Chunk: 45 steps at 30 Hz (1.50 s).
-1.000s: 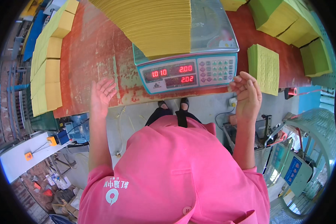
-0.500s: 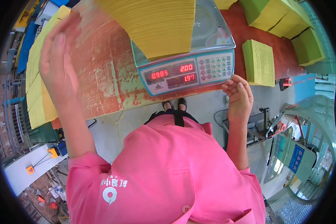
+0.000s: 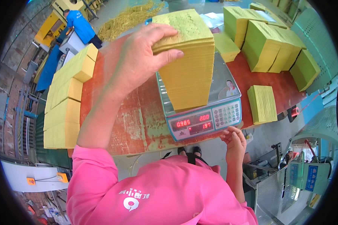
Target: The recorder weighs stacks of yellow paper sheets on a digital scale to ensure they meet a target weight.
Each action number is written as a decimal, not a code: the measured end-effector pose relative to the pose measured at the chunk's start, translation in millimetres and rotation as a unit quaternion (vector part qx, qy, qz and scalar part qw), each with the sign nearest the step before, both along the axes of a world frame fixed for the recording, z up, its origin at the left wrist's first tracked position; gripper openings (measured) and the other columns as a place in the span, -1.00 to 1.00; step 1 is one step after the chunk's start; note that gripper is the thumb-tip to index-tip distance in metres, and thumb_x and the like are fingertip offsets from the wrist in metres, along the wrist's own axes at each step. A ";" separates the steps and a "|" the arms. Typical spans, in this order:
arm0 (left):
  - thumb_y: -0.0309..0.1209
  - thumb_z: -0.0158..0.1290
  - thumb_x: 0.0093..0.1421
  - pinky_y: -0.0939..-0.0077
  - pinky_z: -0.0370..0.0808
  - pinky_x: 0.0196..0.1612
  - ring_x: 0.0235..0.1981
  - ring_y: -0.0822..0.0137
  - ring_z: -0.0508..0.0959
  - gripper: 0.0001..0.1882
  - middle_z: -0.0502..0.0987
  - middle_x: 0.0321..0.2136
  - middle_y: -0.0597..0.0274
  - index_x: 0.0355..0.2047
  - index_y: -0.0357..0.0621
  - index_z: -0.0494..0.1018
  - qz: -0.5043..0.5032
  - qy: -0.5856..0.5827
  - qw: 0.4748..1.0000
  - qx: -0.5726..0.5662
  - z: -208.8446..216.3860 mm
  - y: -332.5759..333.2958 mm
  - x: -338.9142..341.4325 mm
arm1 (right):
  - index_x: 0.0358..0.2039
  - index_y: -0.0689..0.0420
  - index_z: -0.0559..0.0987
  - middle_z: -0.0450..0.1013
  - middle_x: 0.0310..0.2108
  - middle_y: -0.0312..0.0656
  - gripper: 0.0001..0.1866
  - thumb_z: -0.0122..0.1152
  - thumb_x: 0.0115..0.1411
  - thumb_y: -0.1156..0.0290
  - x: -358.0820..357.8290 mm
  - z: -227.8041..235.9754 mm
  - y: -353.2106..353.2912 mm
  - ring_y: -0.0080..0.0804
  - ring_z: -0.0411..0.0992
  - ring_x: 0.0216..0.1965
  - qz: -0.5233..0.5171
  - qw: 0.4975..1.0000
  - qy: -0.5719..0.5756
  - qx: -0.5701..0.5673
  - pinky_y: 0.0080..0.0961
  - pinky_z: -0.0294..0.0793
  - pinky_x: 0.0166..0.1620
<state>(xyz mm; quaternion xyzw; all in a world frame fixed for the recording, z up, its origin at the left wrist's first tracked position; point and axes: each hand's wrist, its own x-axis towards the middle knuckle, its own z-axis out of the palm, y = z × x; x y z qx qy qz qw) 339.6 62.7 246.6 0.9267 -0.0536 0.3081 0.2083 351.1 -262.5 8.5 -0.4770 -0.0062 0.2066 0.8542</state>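
Observation:
A tall stack of yellow paper (image 3: 187, 75) stands on the pan of a digital scale (image 3: 223, 88), its top sheets marked with a wavy pattern. My left hand (image 3: 148, 48) is at the stack's upper left corner, fingers over the top and thumb across the front edge, closed about the upper sheets. Part of that corner is hidden behind the hand. Red digits glow on the scale's front panel beside a keypad. Just off the panel's lower right corner, my right hand (image 3: 234, 140) is held with curled fingers, and nothing shows in it.
A row of yellow paper stacks (image 3: 64, 108) lines the left of the worn red table (image 3: 135, 127). More stacks (image 3: 263, 48) stand at the far right, with one small stack (image 3: 262, 105) right of the scale. A person in blue (image 3: 80, 26) bends over equipment at the far left.
My left hand has moved rightward from the air onto the stack's top. The view has tilted up, showing the whole stack and the room beyond. My right hand stays near the scale's corner.

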 end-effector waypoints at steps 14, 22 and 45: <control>-0.43 0.21 0.12 0.46 0.53 -0.12 -0.19 0.19 0.62 -0.76 0.62 -0.21 0.09 -0.21 -0.26 0.57 0.002 -0.053 0.992 0.112 7.1 2.2 -1.1 | -0.09 0.29 0.52 0.55 -0.28 -0.14 -0.76 -0.04 0.32 0.48 -5.3 4.9 10.5 -0.41 0.53 -0.29 0.008 1.000 -0.001 0.005 -0.46 0.52 -0.13; -0.42 0.23 0.09 0.42 0.54 -0.18 -0.24 0.15 0.62 -0.77 0.62 -0.24 0.11 -0.24 -0.25 0.58 -0.011 -0.076 0.981 0.179 10.5 3.3 -7.4 | -0.10 0.26 0.53 0.55 -0.31 -0.18 -0.76 -0.04 0.31 0.48 8.8 22.1 12.0 -0.43 0.53 -0.30 0.005 0.998 -0.048 -0.035 -0.45 0.51 -0.15; -0.52 0.18 0.13 0.46 0.51 -0.29 -0.35 0.17 0.63 -0.87 0.62 -0.33 0.10 -0.29 -0.24 0.56 0.000 -0.189 0.965 0.179 23.6 13.2 -5.6 | 0.14 0.37 0.32 0.47 -0.02 0.08 -0.45 -0.04 0.37 0.13 104.4 267.1 143.2 -0.13 0.56 -0.17 0.245 0.963 -0.107 -0.031 -0.41 0.58 -0.18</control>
